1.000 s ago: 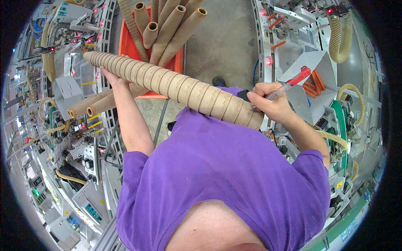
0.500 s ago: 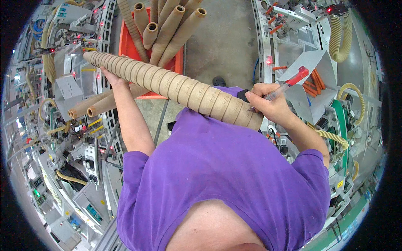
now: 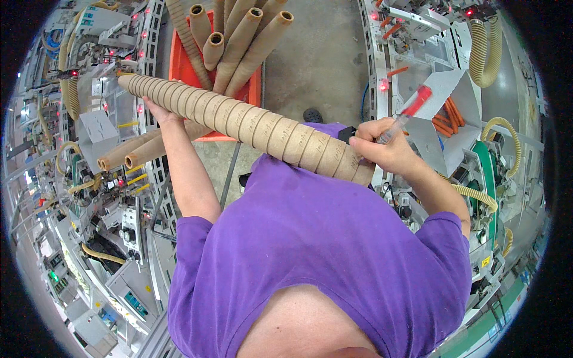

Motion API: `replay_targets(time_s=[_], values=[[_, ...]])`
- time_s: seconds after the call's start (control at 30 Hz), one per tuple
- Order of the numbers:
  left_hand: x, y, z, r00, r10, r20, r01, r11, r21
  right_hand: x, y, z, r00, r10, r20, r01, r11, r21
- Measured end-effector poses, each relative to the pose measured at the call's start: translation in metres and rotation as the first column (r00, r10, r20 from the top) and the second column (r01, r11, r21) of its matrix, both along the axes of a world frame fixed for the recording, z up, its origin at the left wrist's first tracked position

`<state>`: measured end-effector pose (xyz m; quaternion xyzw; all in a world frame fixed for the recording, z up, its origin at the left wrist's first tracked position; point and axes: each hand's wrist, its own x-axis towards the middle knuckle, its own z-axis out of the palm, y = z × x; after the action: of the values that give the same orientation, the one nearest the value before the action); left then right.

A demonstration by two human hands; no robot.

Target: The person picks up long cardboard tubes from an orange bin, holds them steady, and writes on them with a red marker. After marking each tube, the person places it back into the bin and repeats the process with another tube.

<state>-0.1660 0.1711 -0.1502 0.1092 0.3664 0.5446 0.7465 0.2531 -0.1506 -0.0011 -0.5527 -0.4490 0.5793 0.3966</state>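
A long stack of nested brown cardboard cones [image 3: 239,123] slants across in front of my chest, its narrow end at the far left and its wide end at the right. Handwritten marks run along the cones on the right part. My left hand [image 3: 162,112] is wrapped round the stack near its narrow end, partly hidden beneath it. In my right hand [image 3: 382,147] is a clear pen with a red end [image 3: 416,101], gripped between thumb and fingers. The pen's tip is hidden by the hand, close to the widest cones.
An orange-red bin [image 3: 255,89] ahead holds several more upright cone stacks. More cone stacks [image 3: 143,150] lie at the left under my forearm. Machine rows with hoses [image 3: 486,53] line both sides. A grey open box [image 3: 439,143] with orange tubes [image 3: 452,113] stands at the right.
The pen has tipped slightly, its red end shifting left and down. My right hand has moved a little at the wide end. The cone stack and left hand stay nearly where they were.
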Motion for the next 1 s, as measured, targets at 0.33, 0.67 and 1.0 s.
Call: replay_targets(time_s=[0.33,0.67,1.0], values=[[-0.005,0.008,-0.012,0.995,0.068,-0.075,-0.065,0.997,0.038,0.001,0.005,-0.003,0.995,-0.101,0.004,0.101,0.993,-0.069],[0.001,0.011,-0.007,1.0,-0.029,0.006,0.028,0.997,0.067,0.006,0.006,-0.002,0.988,-0.152,0.04,0.153,0.988,-0.007],[-0.01,0.028,-0.017,0.996,0.008,-0.087,-0.006,1.0,0.019,0.007,-0.011,0.012,0.994,-0.066,0.084,0.049,0.981,0.188]])
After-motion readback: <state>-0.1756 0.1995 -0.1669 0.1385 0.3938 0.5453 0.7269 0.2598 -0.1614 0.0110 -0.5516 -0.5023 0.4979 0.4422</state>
